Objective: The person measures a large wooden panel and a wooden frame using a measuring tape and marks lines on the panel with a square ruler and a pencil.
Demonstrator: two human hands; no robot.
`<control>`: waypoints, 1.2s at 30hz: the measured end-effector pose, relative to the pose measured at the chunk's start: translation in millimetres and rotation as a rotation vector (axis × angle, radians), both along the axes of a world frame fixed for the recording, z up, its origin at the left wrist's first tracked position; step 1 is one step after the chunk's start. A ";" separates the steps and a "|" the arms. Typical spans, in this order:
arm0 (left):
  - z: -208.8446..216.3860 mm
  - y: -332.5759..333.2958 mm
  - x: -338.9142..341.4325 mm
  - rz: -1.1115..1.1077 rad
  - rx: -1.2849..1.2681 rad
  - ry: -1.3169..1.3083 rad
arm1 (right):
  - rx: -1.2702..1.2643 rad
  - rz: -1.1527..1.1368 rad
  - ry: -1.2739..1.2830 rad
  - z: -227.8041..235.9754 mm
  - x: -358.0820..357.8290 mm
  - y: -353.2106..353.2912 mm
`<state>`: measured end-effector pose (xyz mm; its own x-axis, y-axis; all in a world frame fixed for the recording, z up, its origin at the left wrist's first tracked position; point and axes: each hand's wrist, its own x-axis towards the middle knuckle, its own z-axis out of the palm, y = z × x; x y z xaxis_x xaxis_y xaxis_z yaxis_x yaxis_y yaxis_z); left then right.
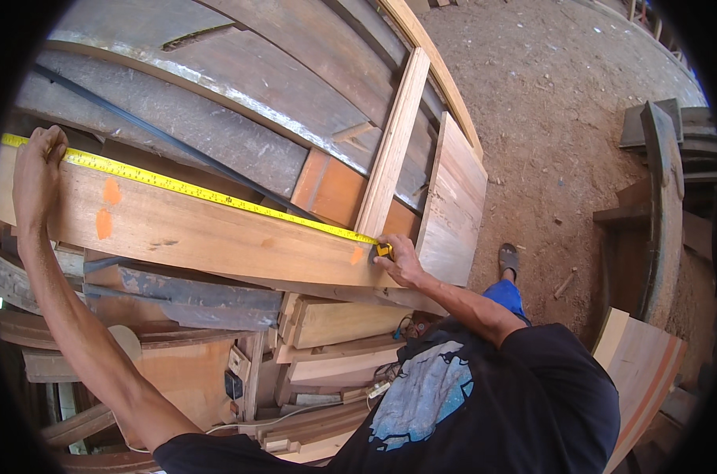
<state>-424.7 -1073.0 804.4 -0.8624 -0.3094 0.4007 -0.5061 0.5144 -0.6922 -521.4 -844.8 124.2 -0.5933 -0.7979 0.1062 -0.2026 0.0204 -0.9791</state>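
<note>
A yellow measuring tape blade runs taut along the far edge of a long, light-brown wooden board. Near the board's left end, my left hand is closed over the blade, with its fingers curled at the board's edge. My right hand grips the black and yellow tape measure case at the other end, close against the board. Orange patches mark the board's face near my left hand, and a fainter one shows near the case. The fingertips of my left hand are partly hidden.
Beyond the board lie wide grey planks, crossed by a pale wooden strip and a thin dark bar. Stacked timber fills the space below. More boards stand at right on the dirt floor.
</note>
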 end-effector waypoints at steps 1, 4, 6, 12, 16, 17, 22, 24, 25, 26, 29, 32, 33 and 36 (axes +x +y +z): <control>0.2 0.4 -0.2 0.018 0.009 -0.001 | -0.001 0.000 0.002 0.9 -0.3 0.2; 1.1 1.5 -0.3 0.015 -0.031 -0.030 | 0.007 -0.003 0.001 2.9 -0.4 0.9; -0.2 3.5 0.0 0.013 -0.031 -0.021 | 0.000 -0.003 0.002 3.2 -0.6 1.3; -8.6 11.8 -2.4 0.068 -0.053 0.024 | 0.026 0.010 -0.006 5.7 -1.7 2.2; -11.0 16.0 -3.4 0.104 -0.052 0.048 | 0.025 0.011 -0.036 8.9 -1.1 3.4; -13.2 16.5 -3.5 0.102 -0.053 0.050 | 0.039 0.009 -0.028 9.1 -1.5 3.2; -14.8 17.7 -4.2 0.076 -0.051 0.080 | 0.043 -0.008 -0.012 5.4 -0.6 1.3; -12.7 15.0 -3.8 0.061 -0.059 0.062 | 0.041 -0.004 -0.013 4.6 -0.6 0.6; -11.5 14.5 -3.6 0.049 -0.068 0.043 | 0.040 -0.005 -0.013 4.6 -0.4 0.3; -10.6 14.3 -3.4 0.048 -0.068 0.043 | 0.043 -0.001 -0.016 4.7 -0.5 0.1; -10.8 17.2 -3.9 0.061 -0.054 0.032 | 0.032 -0.004 -0.015 4.9 0.1 0.6; -7.7 17.4 0.7 0.034 -0.042 0.050 | 0.016 -0.004 -0.014 7.1 0.9 2.3; -9.4 14.1 0.7 0.019 -0.011 0.073 | 0.020 0.000 -0.021 5.1 1.7 3.2; -12.3 9.6 2.1 -0.044 0.007 0.071 | 0.016 -0.016 -0.019 0.5 4.3 5.4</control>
